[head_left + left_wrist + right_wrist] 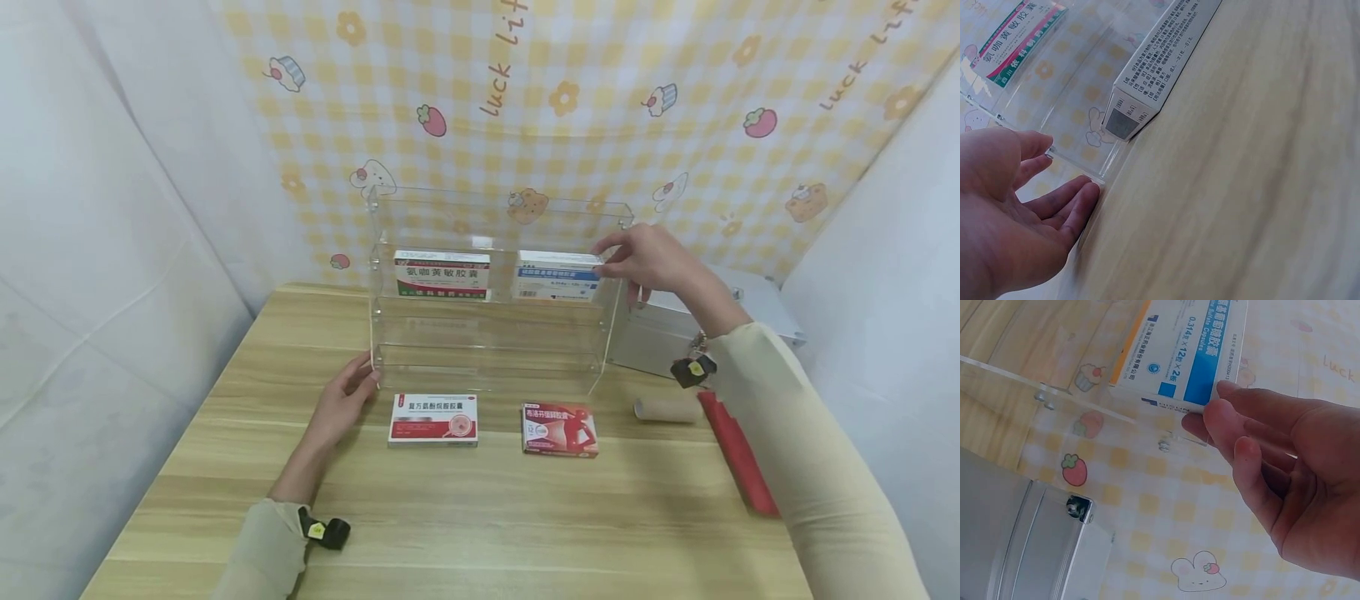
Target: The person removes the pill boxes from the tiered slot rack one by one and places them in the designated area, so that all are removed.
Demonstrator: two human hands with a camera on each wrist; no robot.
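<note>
The left hand, its fingers loosely extended, is touching the lower left edge of a clear rack running from 9 to 3 o'clock. A red-and-white box is lying on the counter, with a red-and-green box resting at its 12 o'clock. At 2 o'clock from the left hand, a blue-and-white box is resting on the rack, its long axis running 9 to 3, its printed face pointing toward 6. The right hand, nearly closed, is pinching its upper right corner.
</note>
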